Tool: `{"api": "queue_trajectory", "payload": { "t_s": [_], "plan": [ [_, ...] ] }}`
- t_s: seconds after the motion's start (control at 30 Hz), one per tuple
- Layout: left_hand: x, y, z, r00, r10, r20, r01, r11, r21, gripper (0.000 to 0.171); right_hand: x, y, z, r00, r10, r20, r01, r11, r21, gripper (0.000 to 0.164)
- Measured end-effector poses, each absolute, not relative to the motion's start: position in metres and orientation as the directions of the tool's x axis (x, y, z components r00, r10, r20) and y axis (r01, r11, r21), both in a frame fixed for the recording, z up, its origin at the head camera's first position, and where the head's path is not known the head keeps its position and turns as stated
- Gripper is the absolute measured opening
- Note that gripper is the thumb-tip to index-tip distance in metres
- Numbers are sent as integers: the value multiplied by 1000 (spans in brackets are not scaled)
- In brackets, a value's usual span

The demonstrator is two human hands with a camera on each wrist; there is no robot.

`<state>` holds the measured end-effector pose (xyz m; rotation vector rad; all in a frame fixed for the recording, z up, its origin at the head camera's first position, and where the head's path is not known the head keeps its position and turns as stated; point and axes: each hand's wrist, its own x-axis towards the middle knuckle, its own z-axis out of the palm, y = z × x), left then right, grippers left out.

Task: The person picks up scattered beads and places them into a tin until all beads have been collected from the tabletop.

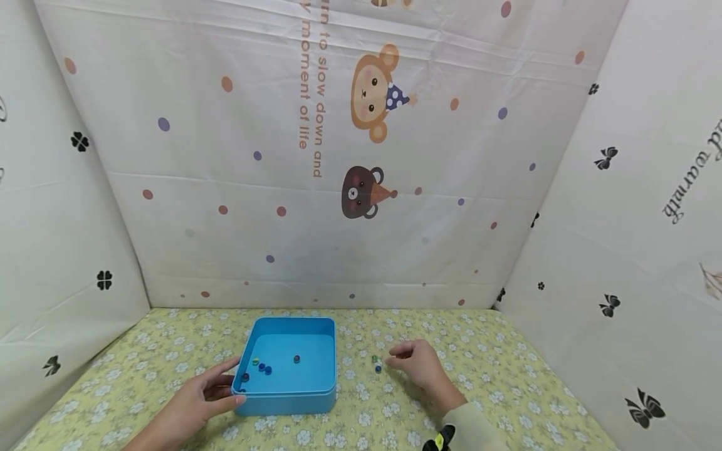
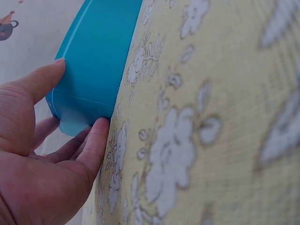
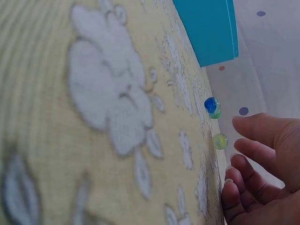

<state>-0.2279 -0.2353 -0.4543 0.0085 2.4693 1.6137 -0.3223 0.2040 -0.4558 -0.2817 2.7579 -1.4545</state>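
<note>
My left hand (image 1: 194, 401) holds the near left corner of a blue square box (image 1: 293, 404), thumb on the front wall and fingers along the left side. Its corner also shows between thumb and fingers in the left wrist view. Inside the box lie several glass marbles (image 1: 296, 359), mostly towards the left. On the cloth to the right, my right hand (image 1: 420, 366) hovers with loosely bent fingers, nothing gripped. Right by its fingertips are a blue marble (image 3: 211, 104), a green marble (image 1: 375, 359) partly behind it in the wrist view, and a clear yellowish marble (image 3: 220, 141).
A yellow floral cloth (image 1: 361, 432) covers the table. Behind it rises a white printed sheet (image 1: 282, 238) with cartoon bears and dots. More white sheets close off the left side and the right side (image 1: 598, 250). A dark band with a yellow mark (image 1: 439, 440) sits by the right sleeve.
</note>
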Motion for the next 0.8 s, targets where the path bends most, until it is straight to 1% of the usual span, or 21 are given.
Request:
{"api": "queue_trajectory", "payload": {
  "t_s": [0.57,0.8],
  "plan": [
    [-228,-235,-453,-980,111,-168,-109,410,906,86,-328,205,-459,-987,-157,22,-116,618,-778,16],
    [-230,-234,-455,-981,79,-175,-127,414,902,86,-328,205,-457,-988,-155,6,-107,651,-751,11]
  ]
}}
